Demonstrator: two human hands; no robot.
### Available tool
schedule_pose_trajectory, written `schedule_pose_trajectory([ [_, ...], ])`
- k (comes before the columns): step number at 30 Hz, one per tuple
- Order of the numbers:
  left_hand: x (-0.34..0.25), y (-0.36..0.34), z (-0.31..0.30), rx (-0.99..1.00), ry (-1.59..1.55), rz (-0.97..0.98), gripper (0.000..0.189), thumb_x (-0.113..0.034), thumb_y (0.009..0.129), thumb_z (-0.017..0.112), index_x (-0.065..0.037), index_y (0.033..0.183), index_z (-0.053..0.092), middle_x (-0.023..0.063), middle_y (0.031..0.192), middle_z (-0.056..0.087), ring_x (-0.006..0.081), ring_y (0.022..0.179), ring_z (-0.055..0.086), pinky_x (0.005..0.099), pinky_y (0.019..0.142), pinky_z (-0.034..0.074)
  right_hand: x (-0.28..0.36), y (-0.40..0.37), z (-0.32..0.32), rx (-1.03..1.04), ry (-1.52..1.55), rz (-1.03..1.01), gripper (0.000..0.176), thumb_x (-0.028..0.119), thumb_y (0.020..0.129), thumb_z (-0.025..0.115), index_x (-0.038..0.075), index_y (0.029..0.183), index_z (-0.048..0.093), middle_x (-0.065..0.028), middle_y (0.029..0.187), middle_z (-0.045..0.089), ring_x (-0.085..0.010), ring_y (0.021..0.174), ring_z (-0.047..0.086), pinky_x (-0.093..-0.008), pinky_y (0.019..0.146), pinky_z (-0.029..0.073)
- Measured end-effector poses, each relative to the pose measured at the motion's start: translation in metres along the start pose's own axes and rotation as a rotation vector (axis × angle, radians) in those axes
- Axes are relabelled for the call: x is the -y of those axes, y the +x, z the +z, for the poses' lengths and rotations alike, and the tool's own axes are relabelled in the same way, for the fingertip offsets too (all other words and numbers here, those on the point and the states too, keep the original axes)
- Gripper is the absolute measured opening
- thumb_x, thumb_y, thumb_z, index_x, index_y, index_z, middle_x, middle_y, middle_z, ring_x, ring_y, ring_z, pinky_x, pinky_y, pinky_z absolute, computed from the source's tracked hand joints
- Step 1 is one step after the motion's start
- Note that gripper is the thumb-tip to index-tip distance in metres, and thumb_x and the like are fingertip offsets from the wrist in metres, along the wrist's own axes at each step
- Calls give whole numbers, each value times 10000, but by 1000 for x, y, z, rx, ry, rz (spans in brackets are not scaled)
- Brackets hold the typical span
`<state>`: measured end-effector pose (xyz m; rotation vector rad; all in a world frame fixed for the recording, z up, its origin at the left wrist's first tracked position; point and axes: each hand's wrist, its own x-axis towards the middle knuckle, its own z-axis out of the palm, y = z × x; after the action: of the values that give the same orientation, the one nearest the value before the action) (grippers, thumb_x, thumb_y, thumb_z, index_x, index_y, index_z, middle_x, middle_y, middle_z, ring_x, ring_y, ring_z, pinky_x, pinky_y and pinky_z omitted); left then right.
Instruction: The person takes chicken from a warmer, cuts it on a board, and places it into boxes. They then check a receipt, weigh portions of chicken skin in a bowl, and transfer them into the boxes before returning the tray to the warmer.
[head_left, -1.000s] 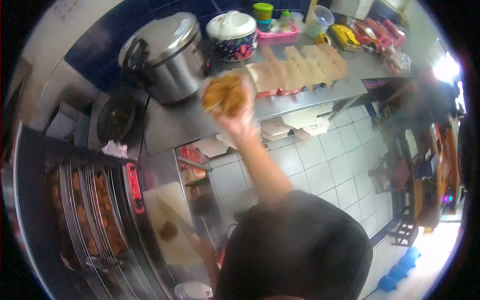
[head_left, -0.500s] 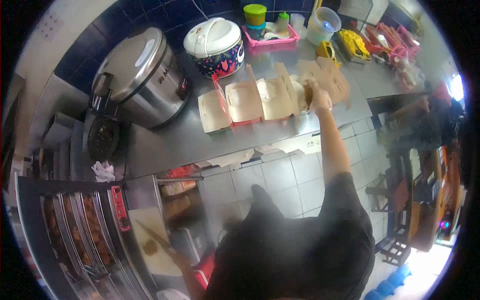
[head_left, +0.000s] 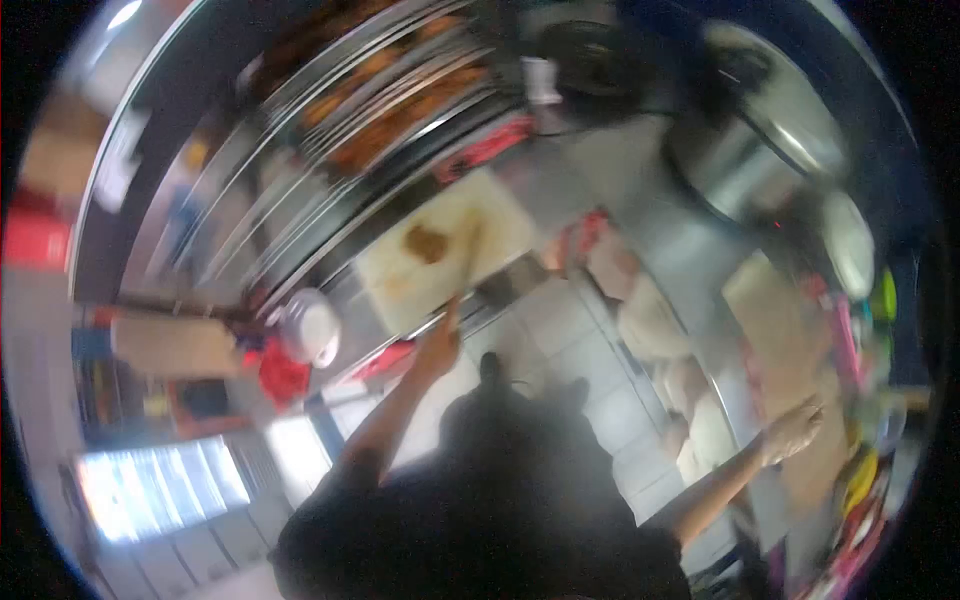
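Observation:
The picture is badly blurred and turned. My left hand [head_left: 440, 345] is at the near edge of a white cutting board [head_left: 470, 215] and looks closed on a knife [head_left: 462, 270] that points onto the board. A brown fried piece [head_left: 427, 242] lies on that board. My right hand [head_left: 795, 430] is stretched out to the right over the steel counter [head_left: 690, 250], beside the open cardboard boxes [head_left: 780, 320]. Its fingers are spread and I see nothing in it.
Metal trays of fried food [head_left: 390, 90] run across the top. A large steel cooker [head_left: 750, 150] stands at the upper right. A white round lid [head_left: 312, 325] sits left of the board. Tiled floor [head_left: 560, 330] lies below me.
My head has swung hard, so the whole scene has rotated. My right hand, which held fried food at the boxes, now shows empty. My left hand stays at the cutting board.

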<state>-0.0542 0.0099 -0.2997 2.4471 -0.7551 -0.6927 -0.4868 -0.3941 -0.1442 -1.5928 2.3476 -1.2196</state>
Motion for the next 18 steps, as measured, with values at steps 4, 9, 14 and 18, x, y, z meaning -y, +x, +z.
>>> schedule_pose_trajectory([
  [4, 8, -44, -47, -16, -119, -7, 706, -191, 980, 477, -256, 1576, 104, 355, 1276, 539, 521, 1026, 605, 575, 937, 466, 118, -195, 80, 590, 516, -525, 368, 242, 951, 591, 20, 1243, 601, -162, 1079, 671, -254, 1009, 645, -353, 885, 528],
  [9, 67, -87, -70, -145, -297, -79, 663, -199, 991, 481, -228, 1569, 159, 327, 940, 649, 515, 891, 632, 570, 810, 493, 244, -439, 167, 1078, 784, -1558, 490, 222, 837, 727, 40, 1270, 587, -193, 1174, 659, -328, 1027, 658, -418, 898, 540],
  [14, 118, -91, -85, -193, -184, -95, 653, -206, 999, 480, -218, 1570, 163, 285, 842, 645, 469, 781, 645, 553, 718, 514, 275, -538, 230, 1109, -108, -1524, 740, 317, 802, 728, 27, 1410, 420, -234, 1249, 617, -400, 1124, 607, -459, 998, 476],
  [18, 108, -64, -103, -208, -84, 61, 635, -223, 1004, 478, -228, 1568, 188, 264, 809, 638, 442, 708, 644, 534, 647, 527, 305, -499, 167, 1419, -78, -1204, 799, 244, 759, 761, 5, 1423, 387, -245, 1285, 587, -405, 1196, 560, -429, 1035, 446],
])
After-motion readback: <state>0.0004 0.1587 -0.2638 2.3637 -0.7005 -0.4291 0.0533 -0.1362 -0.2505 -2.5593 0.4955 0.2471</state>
